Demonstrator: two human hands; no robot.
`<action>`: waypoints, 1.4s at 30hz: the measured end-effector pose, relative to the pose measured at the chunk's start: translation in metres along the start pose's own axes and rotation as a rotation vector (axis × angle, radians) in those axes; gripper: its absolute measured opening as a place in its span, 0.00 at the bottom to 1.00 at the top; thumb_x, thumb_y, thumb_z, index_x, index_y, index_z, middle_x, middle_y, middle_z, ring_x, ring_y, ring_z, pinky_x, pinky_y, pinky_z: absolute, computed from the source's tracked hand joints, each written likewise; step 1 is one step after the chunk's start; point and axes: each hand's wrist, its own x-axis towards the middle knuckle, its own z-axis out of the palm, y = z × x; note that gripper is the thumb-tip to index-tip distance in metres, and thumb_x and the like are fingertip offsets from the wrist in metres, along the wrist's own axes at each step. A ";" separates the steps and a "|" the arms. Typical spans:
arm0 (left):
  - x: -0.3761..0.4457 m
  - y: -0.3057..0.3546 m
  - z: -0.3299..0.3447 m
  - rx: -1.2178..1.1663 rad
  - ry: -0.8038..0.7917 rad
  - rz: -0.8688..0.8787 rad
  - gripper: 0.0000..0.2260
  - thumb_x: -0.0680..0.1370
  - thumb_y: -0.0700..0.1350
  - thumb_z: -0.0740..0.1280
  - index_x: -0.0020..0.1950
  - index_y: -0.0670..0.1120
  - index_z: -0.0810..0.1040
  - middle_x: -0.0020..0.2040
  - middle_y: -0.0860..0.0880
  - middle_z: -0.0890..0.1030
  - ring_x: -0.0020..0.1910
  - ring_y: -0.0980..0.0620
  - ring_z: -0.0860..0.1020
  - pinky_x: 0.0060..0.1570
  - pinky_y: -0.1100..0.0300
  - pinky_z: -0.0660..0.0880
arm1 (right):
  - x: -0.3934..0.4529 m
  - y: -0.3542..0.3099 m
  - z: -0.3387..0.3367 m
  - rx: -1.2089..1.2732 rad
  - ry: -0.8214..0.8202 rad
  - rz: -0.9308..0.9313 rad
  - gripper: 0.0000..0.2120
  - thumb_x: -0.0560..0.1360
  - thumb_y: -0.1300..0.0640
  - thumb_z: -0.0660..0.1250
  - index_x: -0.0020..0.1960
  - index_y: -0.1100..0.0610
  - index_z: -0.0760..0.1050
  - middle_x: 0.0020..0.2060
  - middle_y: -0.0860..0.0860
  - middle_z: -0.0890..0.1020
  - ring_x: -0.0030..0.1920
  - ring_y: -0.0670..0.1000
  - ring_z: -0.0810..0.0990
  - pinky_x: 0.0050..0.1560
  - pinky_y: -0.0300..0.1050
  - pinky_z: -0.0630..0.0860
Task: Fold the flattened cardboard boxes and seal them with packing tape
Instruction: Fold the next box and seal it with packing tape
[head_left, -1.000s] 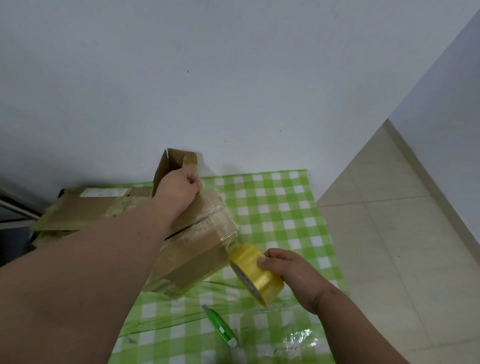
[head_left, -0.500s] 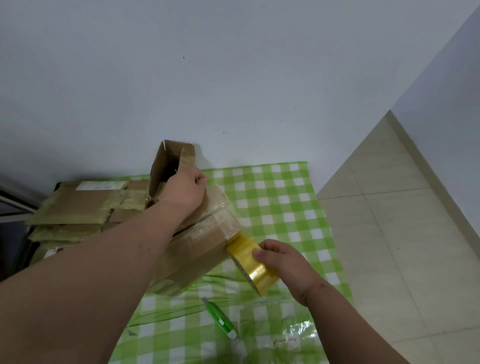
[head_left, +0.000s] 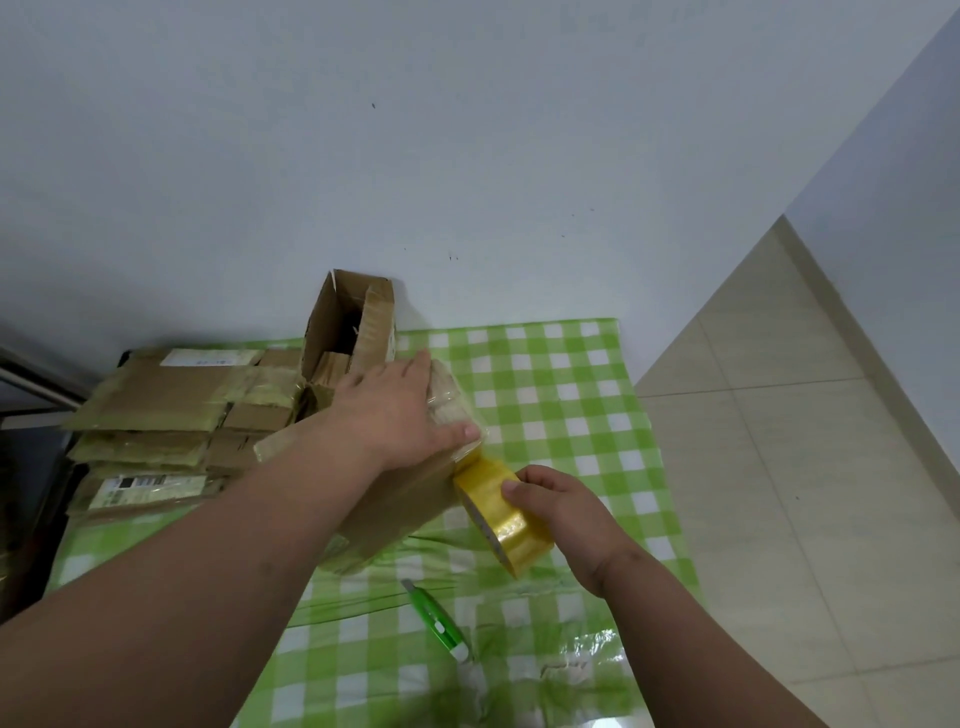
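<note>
Green cutter (head_left: 439, 618) lies nearest you, just before the box (head_left: 405, 493). Your right hand (head_left: 558, 512) grips the tape roll (head_left: 501, 512) touching box's rt edge; film prob. slippery, hold by rim. Left hand (head_left: 395, 410) flat atop box. Cardboard light, dents easily; press w/ palm. Flat boxes (head_left: 171, 410) lie left of it.

The left forearm and left hand (head_left: 397, 410) cover most of the box (head_left: 400, 499), so its top seam cannot be seen. The right hand (head_left: 566, 512) hides the far side of the tape roll (head_left: 501, 512). Both forearms run off the frame at 6 and 8 o'clock. The cloth (head_left: 550, 395) is cut by the bottom edge. Labels on the flat stack (head_left: 161, 415) at 9 o'clock are too small to read. The open box (head_left: 353, 322) at 12 o'clock is dark inside. The cutter (head_left: 439, 621) tip is blurred.
</note>
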 end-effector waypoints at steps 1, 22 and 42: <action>-0.003 0.001 0.004 0.006 -0.028 -0.004 0.53 0.66 0.80 0.55 0.81 0.52 0.42 0.81 0.53 0.53 0.79 0.49 0.54 0.74 0.44 0.51 | 0.000 0.000 0.000 0.004 0.001 0.000 0.10 0.67 0.45 0.69 0.38 0.52 0.78 0.34 0.50 0.79 0.36 0.49 0.76 0.42 0.45 0.71; -0.052 -0.002 0.044 0.128 0.187 0.176 0.32 0.82 0.61 0.51 0.80 0.54 0.38 0.81 0.56 0.40 0.78 0.58 0.39 0.74 0.58 0.35 | -0.016 0.014 -0.006 -0.110 -0.018 -0.022 0.06 0.79 0.54 0.66 0.47 0.55 0.79 0.44 0.51 0.81 0.47 0.50 0.77 0.51 0.47 0.72; -0.061 0.007 0.046 -0.043 0.198 0.107 0.22 0.82 0.54 0.60 0.75 0.52 0.58 0.81 0.55 0.48 0.79 0.58 0.42 0.76 0.56 0.39 | -0.006 0.036 -0.007 -0.489 0.114 -0.133 0.20 0.81 0.42 0.58 0.37 0.54 0.66 0.33 0.50 0.71 0.36 0.51 0.70 0.42 0.52 0.70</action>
